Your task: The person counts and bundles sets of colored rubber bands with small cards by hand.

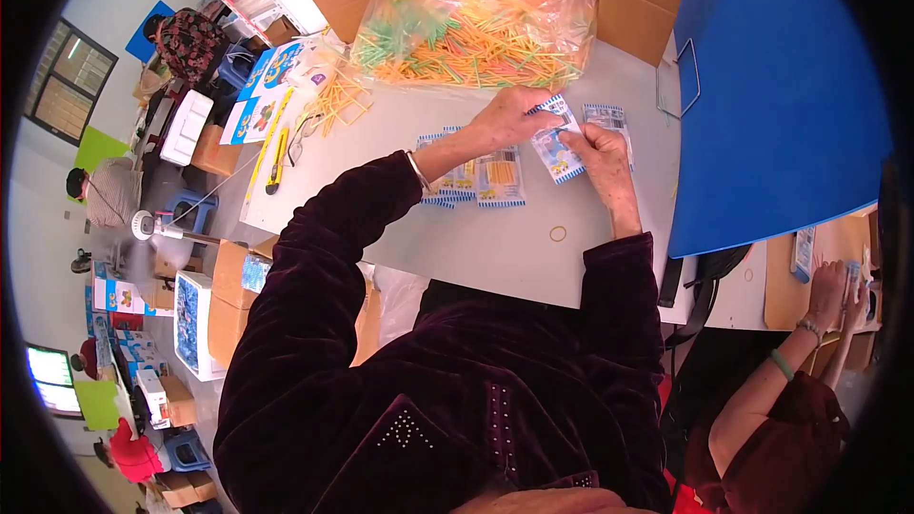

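Both hands are on one small blue-and-white printed packet [557, 154] above the table. My left hand [509, 121] pinches its upper end, with the fingers closed. On its right edge my right hand [603, 154] has thumb and fingers closed. Another packet [607, 116] of the same print lies just behind my right hand, partly covered by it. Below my left hand is an overlapping group of packets [499, 179], one showing yellow sticks through a window. A yellow rubber band [558, 234] rests nearer the table's front edge.
An open cardboard box [647, 2] with a clear bag of coloured sticks [476, 43] stands at the back. Loose yellow sticks [340, 100], glasses [303, 138] and a yellow cutter knife [277, 162] lie left. A blue panel [771, 86] borders the right; a co-worker's hands [830, 295] work beyond.
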`<act>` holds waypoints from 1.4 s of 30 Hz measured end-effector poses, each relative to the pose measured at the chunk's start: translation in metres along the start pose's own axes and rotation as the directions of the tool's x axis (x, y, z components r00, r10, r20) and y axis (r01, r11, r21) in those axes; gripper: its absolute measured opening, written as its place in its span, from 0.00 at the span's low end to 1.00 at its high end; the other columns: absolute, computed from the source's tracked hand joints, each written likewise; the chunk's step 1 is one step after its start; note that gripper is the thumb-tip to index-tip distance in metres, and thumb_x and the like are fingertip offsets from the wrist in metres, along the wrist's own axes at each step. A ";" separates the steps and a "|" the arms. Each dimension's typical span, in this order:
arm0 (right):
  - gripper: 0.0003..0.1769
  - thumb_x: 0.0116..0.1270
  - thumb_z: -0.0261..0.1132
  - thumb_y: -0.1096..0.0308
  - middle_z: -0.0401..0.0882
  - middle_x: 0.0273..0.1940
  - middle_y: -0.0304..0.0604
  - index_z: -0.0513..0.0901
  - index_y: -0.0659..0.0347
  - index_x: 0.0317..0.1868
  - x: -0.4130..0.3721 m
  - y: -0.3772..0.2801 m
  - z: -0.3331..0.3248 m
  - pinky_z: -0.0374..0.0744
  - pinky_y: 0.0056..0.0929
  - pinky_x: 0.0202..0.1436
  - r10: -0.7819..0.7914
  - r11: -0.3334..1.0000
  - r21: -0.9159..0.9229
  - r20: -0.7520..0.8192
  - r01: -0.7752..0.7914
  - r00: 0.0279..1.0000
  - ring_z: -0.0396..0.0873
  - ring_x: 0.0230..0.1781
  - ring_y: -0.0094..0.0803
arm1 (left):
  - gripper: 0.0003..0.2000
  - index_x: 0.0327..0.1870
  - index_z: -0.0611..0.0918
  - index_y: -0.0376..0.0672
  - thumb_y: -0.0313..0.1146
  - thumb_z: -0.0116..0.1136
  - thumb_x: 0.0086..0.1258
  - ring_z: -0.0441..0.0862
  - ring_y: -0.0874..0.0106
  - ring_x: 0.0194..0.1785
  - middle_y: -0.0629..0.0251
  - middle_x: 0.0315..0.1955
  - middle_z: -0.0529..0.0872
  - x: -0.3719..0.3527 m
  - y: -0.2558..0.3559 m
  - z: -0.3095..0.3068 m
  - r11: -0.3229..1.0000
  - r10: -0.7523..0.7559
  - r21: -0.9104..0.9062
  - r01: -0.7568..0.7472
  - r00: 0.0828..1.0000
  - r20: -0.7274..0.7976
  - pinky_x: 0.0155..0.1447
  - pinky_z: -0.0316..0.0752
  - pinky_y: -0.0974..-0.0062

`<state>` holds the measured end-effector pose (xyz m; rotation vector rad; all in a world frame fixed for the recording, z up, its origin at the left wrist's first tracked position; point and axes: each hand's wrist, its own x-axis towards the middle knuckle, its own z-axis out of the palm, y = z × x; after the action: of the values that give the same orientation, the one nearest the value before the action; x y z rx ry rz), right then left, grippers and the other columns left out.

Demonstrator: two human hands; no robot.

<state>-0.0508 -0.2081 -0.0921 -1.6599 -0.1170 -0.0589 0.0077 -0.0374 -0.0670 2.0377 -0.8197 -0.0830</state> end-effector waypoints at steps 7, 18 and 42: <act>0.12 0.60 0.62 0.70 0.62 0.17 0.27 0.74 0.67 0.21 -0.003 -0.005 0.002 0.59 0.19 0.21 0.007 1.000 0.005 0.025 -0.007 1.000 0.57 0.20 0.15 | 0.10 0.38 0.80 0.35 0.34 0.57 0.63 0.72 0.78 0.28 0.63 0.22 0.78 -0.004 0.001 -0.003 0.999 -0.038 -0.025 0.038 0.999 0.010 0.35 0.69 0.79; 0.16 0.61 0.62 0.67 0.60 0.18 0.27 0.71 0.66 0.20 0.003 0.009 0.000 0.58 0.19 0.24 -0.032 0.998 -0.049 -0.016 0.031 0.999 0.55 0.21 0.15 | 0.16 0.44 0.77 0.44 0.33 0.59 0.53 0.71 0.62 0.48 0.63 0.38 0.76 0.021 -0.098 -0.114 0.315 0.106 0.932 -0.180 0.982 0.154 0.49 0.64 0.64; 0.16 0.61 0.62 0.69 0.57 0.15 0.34 0.69 0.69 0.20 0.005 0.014 0.003 0.59 0.24 0.21 -0.099 0.990 -0.104 -0.052 0.093 0.994 0.54 0.19 0.20 | 0.12 0.40 0.73 0.37 0.30 0.55 0.56 0.69 0.60 0.51 0.57 0.41 0.76 0.047 -0.140 -0.101 0.610 0.373 0.780 -0.137 0.918 -0.131 0.50 0.62 0.61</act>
<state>-0.0440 -0.2064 -0.1058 -1.7519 -0.1527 -0.1876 0.1532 0.0601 -0.1050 2.5812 -1.0659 0.8563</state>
